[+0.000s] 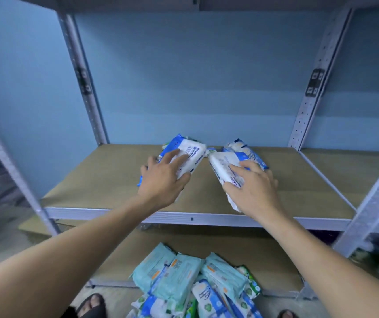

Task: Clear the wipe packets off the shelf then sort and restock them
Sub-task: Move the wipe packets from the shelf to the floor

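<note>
Two hands were at the shelf board [106, 180], where at least three packets lay near its 12 o'clock edge. The left hand [163, 182] gripped the left packet [192, 154], fingers spread on top and thumb hooked under. The right hand [256, 191] clasped the right packet [224, 165], with a third packet [244, 149] at its 1 o'clock. All three were white with blue print. One pile [184, 278] of mostly pale-green packets sat below at 6 o'clock.

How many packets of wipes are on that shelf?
3 plainly: a left packet held by the left hand, a right packet held by the right hand, a rear packet behind it. Edges beneath and between them suggest more may be hidden.
</note>
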`<act>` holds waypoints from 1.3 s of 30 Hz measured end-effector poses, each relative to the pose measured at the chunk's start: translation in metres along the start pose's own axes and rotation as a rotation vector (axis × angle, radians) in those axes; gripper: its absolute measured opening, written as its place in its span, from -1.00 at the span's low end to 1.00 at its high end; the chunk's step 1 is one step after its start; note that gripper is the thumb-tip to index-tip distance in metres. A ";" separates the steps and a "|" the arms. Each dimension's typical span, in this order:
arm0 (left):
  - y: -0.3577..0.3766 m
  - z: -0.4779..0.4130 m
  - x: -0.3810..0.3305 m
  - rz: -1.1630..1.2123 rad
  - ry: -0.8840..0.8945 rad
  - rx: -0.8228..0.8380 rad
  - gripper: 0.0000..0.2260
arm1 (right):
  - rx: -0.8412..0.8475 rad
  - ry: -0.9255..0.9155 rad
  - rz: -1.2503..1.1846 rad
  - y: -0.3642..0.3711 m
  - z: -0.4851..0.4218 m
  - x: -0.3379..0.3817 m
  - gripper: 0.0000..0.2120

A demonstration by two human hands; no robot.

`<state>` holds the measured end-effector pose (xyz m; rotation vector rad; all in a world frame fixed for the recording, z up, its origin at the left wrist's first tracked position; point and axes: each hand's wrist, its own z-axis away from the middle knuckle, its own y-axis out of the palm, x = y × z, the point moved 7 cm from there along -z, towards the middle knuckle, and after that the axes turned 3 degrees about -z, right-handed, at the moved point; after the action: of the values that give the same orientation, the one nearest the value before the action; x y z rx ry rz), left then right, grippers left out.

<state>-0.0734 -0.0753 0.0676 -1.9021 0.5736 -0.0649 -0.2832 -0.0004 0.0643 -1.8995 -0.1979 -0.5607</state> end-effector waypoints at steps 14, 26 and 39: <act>0.041 0.175 0.049 0.142 -0.023 0.050 -0.56 | 0.088 -0.201 0.003 0.082 0.140 0.004 -0.40; 0.150 0.240 0.060 0.043 -0.059 0.403 -0.48 | 0.433 -0.096 0.141 0.180 0.191 -0.059 -0.36; 0.266 0.280 0.100 0.060 -0.298 0.657 -0.54 | 0.646 0.168 0.235 0.274 0.207 -0.135 -0.35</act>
<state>0.0058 0.0476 -0.3040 -1.2245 0.3459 0.0631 -0.2349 0.0976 -0.2883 -1.2214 -0.0344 -0.4267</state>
